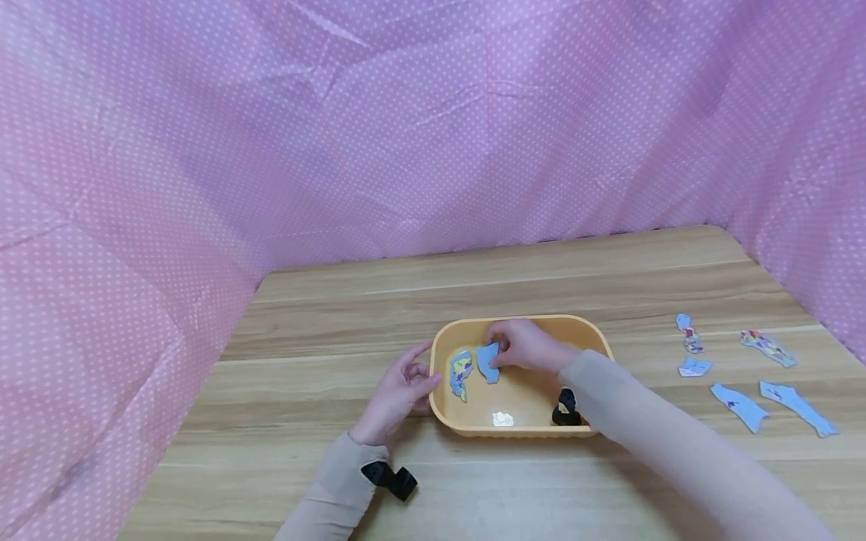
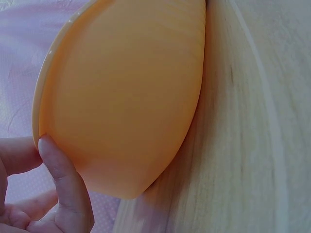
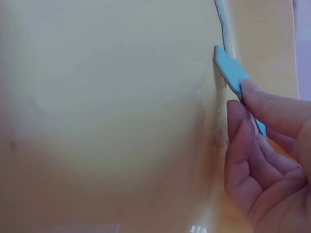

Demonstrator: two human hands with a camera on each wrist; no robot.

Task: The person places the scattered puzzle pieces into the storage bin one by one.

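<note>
An orange-yellow plastic tub (image 1: 524, 394) with rounded corners sits on the table. At its left end my left hand (image 1: 394, 392) pinches the rim between thumb and fingers, as the left wrist view shows with the tub wall (image 2: 126, 97) beside the thumb. Inside the tub, my right hand (image 1: 531, 346) pinches a light-blue puzzle piece (image 1: 487, 364) by its edge. In the right wrist view that piece (image 3: 231, 70) is tilted, seen nearly edge-on, close over the tub's floor. A multicoloured puzzle piece (image 1: 461, 374) lies to its left in the tub.
Several more puzzle pieces lie on the wood-grain table (image 1: 338, 323) to the right, among them a long blue one (image 1: 798, 407) and a multicoloured one (image 1: 768, 347). A pink dotted cloth (image 1: 433, 150) hangs around the back and sides.
</note>
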